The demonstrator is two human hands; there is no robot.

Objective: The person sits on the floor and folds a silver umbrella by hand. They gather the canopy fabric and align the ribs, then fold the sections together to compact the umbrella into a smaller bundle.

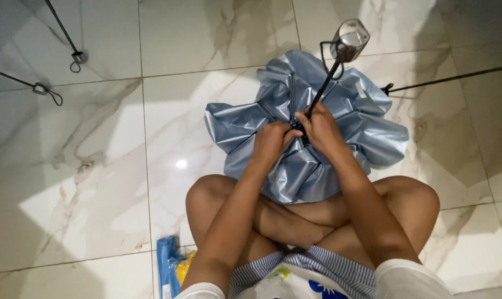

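A folding umbrella with a crumpled silver-blue canopy (pixel 273 119) lies upside down on the marble floor in front of my crossed legs. Its black shaft (pixel 324 86) rises away from me and ends in a clear grey handle (pixel 349 39). My left hand (pixel 272 143) grips the canopy fabric and ribs at the base of the shaft. Beside it, my right hand (pixel 320 128) is closed around the shaft's lower end, the two hands touching.
Thin black rods with end loops (pixel 76 55) (pixel 40 88) lie on the tiles at far left, and another black rod (pixel 444 78) runs off to the right. A blue and yellow packet (pixel 170 266) sits on the floor by my left knee.
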